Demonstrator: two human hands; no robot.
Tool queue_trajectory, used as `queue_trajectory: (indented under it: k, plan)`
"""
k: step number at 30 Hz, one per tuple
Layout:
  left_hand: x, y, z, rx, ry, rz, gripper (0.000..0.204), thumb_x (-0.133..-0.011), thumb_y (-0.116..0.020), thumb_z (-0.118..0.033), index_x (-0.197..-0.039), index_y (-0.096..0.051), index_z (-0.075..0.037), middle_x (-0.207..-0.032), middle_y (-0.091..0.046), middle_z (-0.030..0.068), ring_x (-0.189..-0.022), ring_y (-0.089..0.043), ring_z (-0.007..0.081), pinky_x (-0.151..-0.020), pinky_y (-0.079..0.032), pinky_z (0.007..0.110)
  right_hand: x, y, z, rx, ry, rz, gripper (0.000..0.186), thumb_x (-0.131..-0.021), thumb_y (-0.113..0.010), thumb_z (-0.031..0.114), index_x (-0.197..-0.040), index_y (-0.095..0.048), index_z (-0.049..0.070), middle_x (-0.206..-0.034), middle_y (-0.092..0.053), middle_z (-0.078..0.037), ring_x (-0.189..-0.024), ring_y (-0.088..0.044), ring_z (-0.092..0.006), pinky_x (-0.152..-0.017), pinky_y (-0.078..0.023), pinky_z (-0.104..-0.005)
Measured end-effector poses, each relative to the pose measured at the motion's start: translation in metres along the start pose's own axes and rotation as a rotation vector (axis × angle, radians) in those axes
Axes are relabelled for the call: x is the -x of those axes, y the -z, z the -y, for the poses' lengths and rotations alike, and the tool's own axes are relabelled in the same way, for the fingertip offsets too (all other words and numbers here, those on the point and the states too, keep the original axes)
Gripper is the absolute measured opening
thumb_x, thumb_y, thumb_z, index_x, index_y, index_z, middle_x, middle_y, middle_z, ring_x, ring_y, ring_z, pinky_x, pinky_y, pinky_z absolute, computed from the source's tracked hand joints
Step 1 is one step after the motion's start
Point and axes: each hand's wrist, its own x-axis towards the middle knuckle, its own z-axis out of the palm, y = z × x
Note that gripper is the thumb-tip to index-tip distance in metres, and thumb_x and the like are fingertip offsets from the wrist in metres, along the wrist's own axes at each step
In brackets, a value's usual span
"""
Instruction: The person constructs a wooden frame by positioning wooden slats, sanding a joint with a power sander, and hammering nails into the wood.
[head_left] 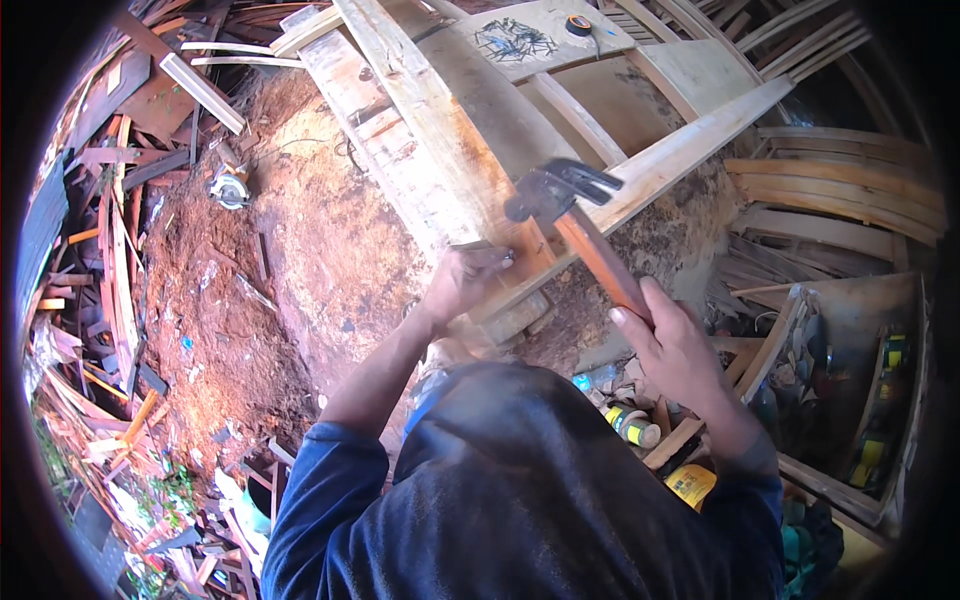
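Observation:
My right hand (668,345) is wrapped round the wooden handle of a claw hammer (603,262), whose dark head is raised above the corner of a wooden frame (685,145). Close to that corner, my left hand (463,285) rests on the end of a long plank (450,120) that lies along the frame. Its thumb and fingers are pinched together over the wood; what they hold is too small to make out. The hammer head is apart from the wood and from my left fingers.
Loose nails (515,40) and a tape measure (578,25) lie on a board at the far side. A circular saw (230,188) sits on the sawdust-covered ground at left, near scrap wood (120,230). At right stand curved wooden slats (830,190) and an open wooden box (850,500).

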Motion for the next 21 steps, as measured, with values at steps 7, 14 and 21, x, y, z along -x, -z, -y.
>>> queue_trajectory:
  k: [7, 14, 21]
  plan:
    - [-0.002, 0.001, -0.005, -0.059, 0.041, 0.067, 0.02, -0.081, -0.072, 0.001, -0.1, -0.077, 0.0, -0.09, -0.073, 0.0161, -0.075, -0.072, 0.0308, -0.067, -0.058, 0.036, -0.008, -0.025, -0.011, 0.2, -0.023, 0.11, 0.032, -0.099, -0.061, 0.026, -0.106, -0.049, -0.003, -0.074, -0.064, -0.027, -0.074, -0.063, -0.0522, -0.066, -0.048, -0.0594]
    - [0.002, 0.003, 0.004, -0.051, -0.169, -0.056, 0.02, -0.081, -0.071, 0.0, -0.1, -0.077, 0.0, -0.087, -0.072, 0.017, -0.072, -0.071, 0.0317, -0.066, -0.057, 0.039, 0.004, 0.005, 0.02, 0.175, 0.03, -0.033, 0.029, -0.101, -0.057, 0.027, -0.107, -0.048, 0.0, -0.076, -0.064, -0.028, -0.078, -0.064, -0.052, -0.066, -0.048, -0.0583]
    - [-0.002, 0.006, 0.005, -0.073, -0.171, 0.012, 0.016, -0.083, -0.07, 0.0, -0.097, -0.077, 0.001, -0.086, -0.072, 0.0173, -0.072, -0.071, 0.031, -0.067, -0.058, 0.039, -0.005, -0.035, -0.022, 0.115, -0.09, 0.06, 0.031, -0.101, -0.058, 0.031, -0.106, -0.049, 0.002, -0.086, -0.065, -0.03, -0.086, -0.063, -0.0518, -0.07, -0.049, -0.0556]
